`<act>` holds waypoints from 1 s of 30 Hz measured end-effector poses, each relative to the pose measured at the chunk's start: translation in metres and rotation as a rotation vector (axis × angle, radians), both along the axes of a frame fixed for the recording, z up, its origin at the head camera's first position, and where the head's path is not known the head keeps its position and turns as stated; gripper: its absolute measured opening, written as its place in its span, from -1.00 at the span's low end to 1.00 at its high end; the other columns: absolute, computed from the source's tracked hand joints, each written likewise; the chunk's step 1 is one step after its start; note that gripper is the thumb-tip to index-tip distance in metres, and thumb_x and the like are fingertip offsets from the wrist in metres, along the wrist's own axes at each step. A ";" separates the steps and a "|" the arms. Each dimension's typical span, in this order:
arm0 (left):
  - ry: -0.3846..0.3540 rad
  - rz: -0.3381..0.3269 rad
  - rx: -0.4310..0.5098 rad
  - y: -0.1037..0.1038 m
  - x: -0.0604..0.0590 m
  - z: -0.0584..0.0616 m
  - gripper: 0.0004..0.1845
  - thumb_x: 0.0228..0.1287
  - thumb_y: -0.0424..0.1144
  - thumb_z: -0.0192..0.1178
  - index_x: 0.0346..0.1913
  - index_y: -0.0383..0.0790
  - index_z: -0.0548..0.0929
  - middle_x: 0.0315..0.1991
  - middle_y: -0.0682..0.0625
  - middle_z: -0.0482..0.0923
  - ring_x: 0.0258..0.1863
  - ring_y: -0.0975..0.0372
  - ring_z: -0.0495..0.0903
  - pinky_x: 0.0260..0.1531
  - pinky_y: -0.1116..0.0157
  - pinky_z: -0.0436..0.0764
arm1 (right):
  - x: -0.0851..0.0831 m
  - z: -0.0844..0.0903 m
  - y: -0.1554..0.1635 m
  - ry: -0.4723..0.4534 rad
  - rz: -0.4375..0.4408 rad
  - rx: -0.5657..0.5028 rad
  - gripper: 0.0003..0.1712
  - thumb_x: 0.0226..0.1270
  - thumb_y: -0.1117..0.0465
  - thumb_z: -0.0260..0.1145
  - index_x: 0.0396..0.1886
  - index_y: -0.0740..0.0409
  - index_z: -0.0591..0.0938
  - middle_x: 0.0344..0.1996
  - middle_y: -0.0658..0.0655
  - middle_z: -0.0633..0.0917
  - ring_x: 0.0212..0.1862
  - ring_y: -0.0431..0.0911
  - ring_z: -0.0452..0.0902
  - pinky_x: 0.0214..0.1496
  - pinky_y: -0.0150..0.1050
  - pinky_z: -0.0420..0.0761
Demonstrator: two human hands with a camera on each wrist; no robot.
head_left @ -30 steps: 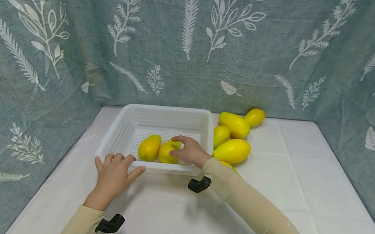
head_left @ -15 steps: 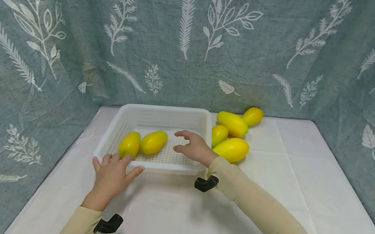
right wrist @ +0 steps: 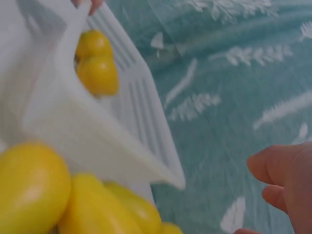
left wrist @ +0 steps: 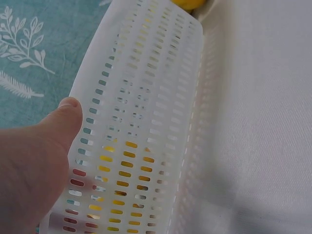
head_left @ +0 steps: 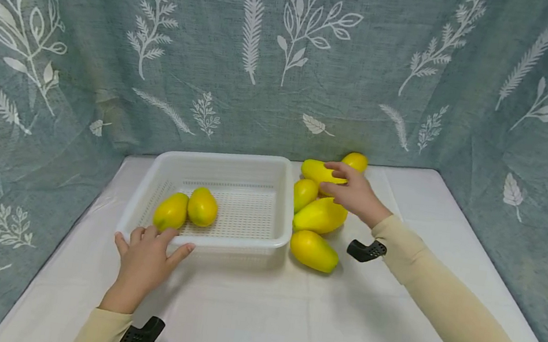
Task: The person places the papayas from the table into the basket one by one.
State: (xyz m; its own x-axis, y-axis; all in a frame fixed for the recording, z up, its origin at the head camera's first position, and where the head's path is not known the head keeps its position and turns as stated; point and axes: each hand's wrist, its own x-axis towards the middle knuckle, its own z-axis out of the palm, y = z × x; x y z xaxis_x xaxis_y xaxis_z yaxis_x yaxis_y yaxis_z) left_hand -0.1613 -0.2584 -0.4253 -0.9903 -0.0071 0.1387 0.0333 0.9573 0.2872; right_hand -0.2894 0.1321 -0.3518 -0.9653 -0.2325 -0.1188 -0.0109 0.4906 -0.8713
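Observation:
My left hand grips the front rim of a white perforated plastic basket. In the left wrist view its thumb lies along the outer wall, and its fingers show partly through the holes. Two yellow mangoes lie side by side at the basket's left end, one close behind the left fingertips, the other just right of it. My right hand holds nothing and hovers, fingers spread, over the loose mangoes to the basket's right. It partly covers a long mango at the back.
Several mangoes line the basket's right side, among them a large one and the nearest one. Another mango lies at the back by the curtain. A white cloth covers the table.
The right hand has let go of a mango in the basket and moved right, out over the loose mangoes. Both basket mangoes sit farther left. The left hand stays on the rim.

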 end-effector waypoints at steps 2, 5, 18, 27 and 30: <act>0.001 -0.004 -0.002 -0.001 0.000 0.000 -0.36 0.43 0.16 0.20 0.24 -0.35 0.59 0.16 -0.53 0.47 0.29 -0.50 0.22 0.23 -0.61 -0.22 | 0.000 -0.002 0.020 -0.007 -0.027 0.018 -0.32 0.55 0.09 0.20 0.58 0.01 0.26 0.56 0.34 0.24 0.45 0.27 0.37 0.33 0.16 0.56; 0.003 -0.006 -0.011 -0.002 0.001 0.000 -0.35 0.43 0.17 0.19 0.25 -0.35 0.58 0.17 -0.54 0.47 0.29 -0.51 0.23 0.22 -0.62 -0.20 | 0.003 -0.008 0.043 -0.025 -0.054 0.048 -0.29 0.57 0.08 0.19 0.60 0.03 0.21 0.55 0.36 0.23 0.47 0.28 0.32 0.31 0.15 0.57; 0.016 -0.004 0.009 -0.001 0.002 -0.001 -0.37 0.42 0.14 0.22 0.23 -0.36 0.58 0.15 -0.55 0.46 0.28 -0.51 0.23 0.23 -0.62 -0.22 | 0.015 -0.042 0.062 -0.042 0.059 0.056 -0.38 0.62 0.08 0.11 0.57 0.08 0.27 0.49 0.40 0.30 0.40 0.29 0.41 0.26 0.12 0.62; 0.010 0.003 0.005 -0.002 0.001 -0.001 -0.37 0.43 0.15 0.20 0.25 -0.35 0.58 0.16 -0.54 0.46 0.29 -0.50 0.22 0.24 -0.62 -0.23 | 0.025 -0.062 0.031 -0.064 0.265 0.102 -0.48 0.55 0.15 0.17 0.43 0.15 0.45 0.38 0.39 0.47 0.27 0.22 0.54 0.10 0.01 0.67; 0.015 -0.001 0.004 -0.001 0.001 -0.001 -0.38 0.43 0.14 0.20 0.24 -0.34 0.58 0.17 -0.54 0.46 0.29 -0.50 0.23 0.24 -0.62 -0.23 | 0.028 -0.072 0.023 -0.047 0.344 0.124 -0.50 0.49 0.19 0.23 0.37 0.20 0.51 0.34 0.36 0.54 0.26 0.18 0.56 0.15 0.00 0.65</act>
